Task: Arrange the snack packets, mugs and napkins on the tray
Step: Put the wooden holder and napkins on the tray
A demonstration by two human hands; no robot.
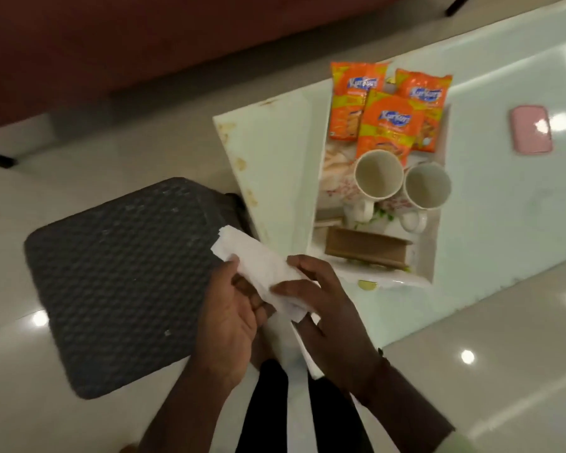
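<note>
Glossy pale floor [79, 165] all round, dotted with lamp glare; dark red sofa [144, 37] across the far side. White glass-topped table [504, 93] running in from the right, with a dark grey quilted stool [118, 282] just beside its near-left corner. On the table, a white rectangular tray [428, 250]. Left grip [232, 318] and right grip [327, 308] both closed on one white paper napkin [258, 263], thumbs pressed on its upper face. Napkin stretched between them, held in the air off the tray, near its near-left corner and over the stool's edge. At the tray's far end, three orange snack packets [389, 125], the front one lapping over the other two. Mid-tray, two white mugs [378, 174] upright, side by side, handles toward the wearer. At the near end, a brown cardboard box [366, 248] lying flat. Well to the right on the table, off the tray, a small pink case [531, 129].
</note>
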